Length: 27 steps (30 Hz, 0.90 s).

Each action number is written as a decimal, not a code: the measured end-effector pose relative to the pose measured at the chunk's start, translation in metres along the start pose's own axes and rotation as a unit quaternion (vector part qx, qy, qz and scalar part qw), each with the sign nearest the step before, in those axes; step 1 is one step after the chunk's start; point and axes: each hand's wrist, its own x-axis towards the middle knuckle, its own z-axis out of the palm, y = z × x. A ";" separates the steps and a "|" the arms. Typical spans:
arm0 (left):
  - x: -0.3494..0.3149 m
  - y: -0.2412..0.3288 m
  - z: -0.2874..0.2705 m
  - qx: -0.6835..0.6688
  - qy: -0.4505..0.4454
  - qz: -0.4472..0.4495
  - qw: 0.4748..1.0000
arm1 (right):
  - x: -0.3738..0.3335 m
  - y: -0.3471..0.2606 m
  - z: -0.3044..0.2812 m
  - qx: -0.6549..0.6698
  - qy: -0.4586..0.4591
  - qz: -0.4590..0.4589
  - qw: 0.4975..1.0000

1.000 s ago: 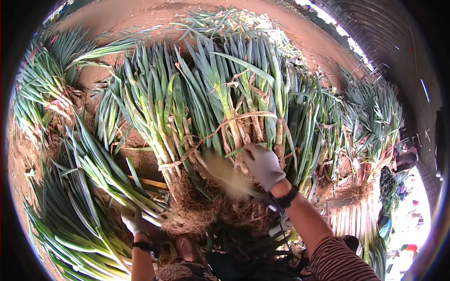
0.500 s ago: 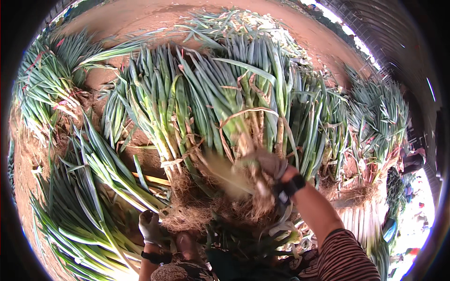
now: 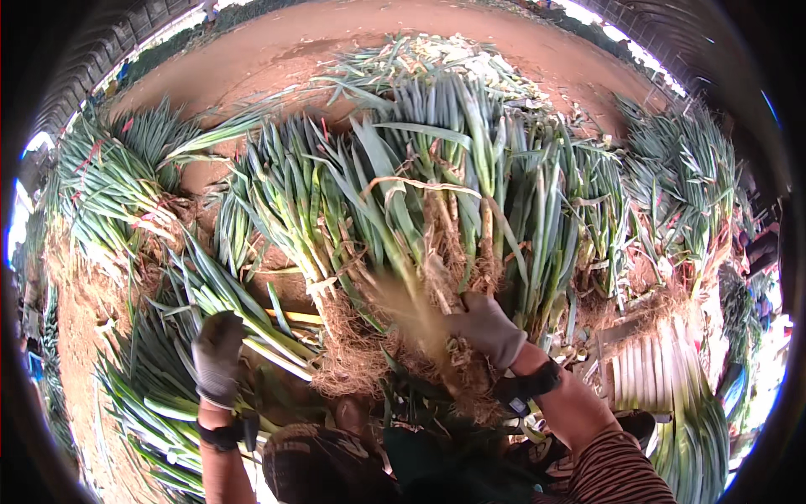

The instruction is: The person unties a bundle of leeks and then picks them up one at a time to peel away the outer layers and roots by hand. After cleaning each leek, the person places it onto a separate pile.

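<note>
My right hand (image 3: 491,332), in a pale glove, is closed around the root end of a green onion (image 3: 439,281) with dry brown leaves. A smear of motion blurs the stalks just left of it. My left hand (image 3: 218,357), also gloved, is over loose green onions (image 3: 143,370) at the lower left. Its fingers look curled in, and anything inside them is hidden. Between the hands stands a tied bundle of green onions (image 3: 290,210), its shaggy roots (image 3: 353,357) toward me. Another bundle (image 3: 441,109), with a pale band across it, stands beyond my right hand.
Green onions with pink ties (image 3: 101,193) lie at the far left, and more stand at the right (image 3: 684,176). White-stemmed onions (image 3: 646,374) lie in a row at the lower right. Leaf trimmings (image 3: 445,59) are heaped on bare brown soil (image 3: 285,46) at the back.
My left hand has risen and moved left, away from the bundle's roots. The right hand is lower and less blurred. The whole view has shifted slightly.
</note>
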 end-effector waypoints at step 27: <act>-0.157 0.199 0.142 -0.305 -0.025 0.189 0.933 | -0.125 0.214 0.045 -0.047 -0.208 -0.067 0.975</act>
